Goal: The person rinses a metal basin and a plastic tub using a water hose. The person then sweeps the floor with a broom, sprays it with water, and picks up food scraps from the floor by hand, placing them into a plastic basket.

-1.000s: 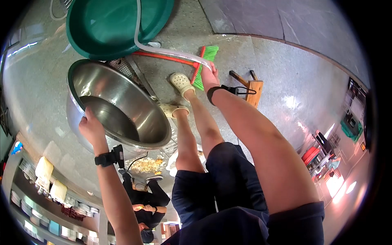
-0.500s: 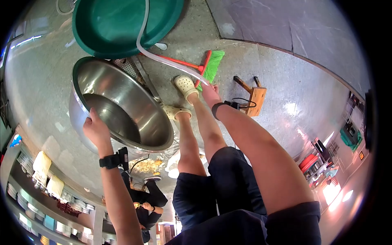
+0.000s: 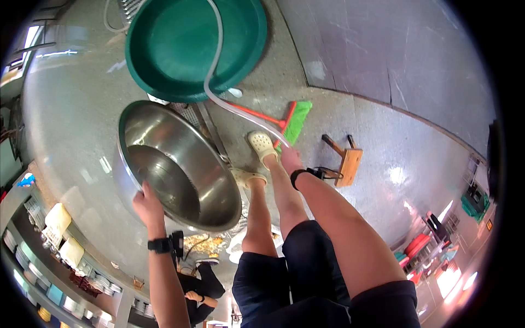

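My left hand (image 3: 149,206) grips the near left rim of a large stainless steel basin (image 3: 216,186), thumb over the edge. The basin is tilted, and a little liquid seems to lie at its bottom. In my right hand (image 3: 291,159) is the end of a clear hose (image 3: 240,113), its fingers closed round it. From there the hose runs up across the rim of a big green tub (image 3: 143,82). Beyond my right hand lies a broom (image 3: 297,123) with green bristles and a red handle.
A small wooden stool (image 3: 348,167) lies tipped on the floor to the right. Yellowish scraps (image 3: 202,244) are on the floor beneath the basin. Another person (image 3: 202,287) is low at the bottom. Shelves with stacked dishes (image 3: 101,284) line the lower left; a grey slab (image 3: 383,49) fills the upper right.
The whole view has shifted, so the basin, tub and broom appear lower and slightly further right. Both hands keep their grip, on the basin rim and on the hose.
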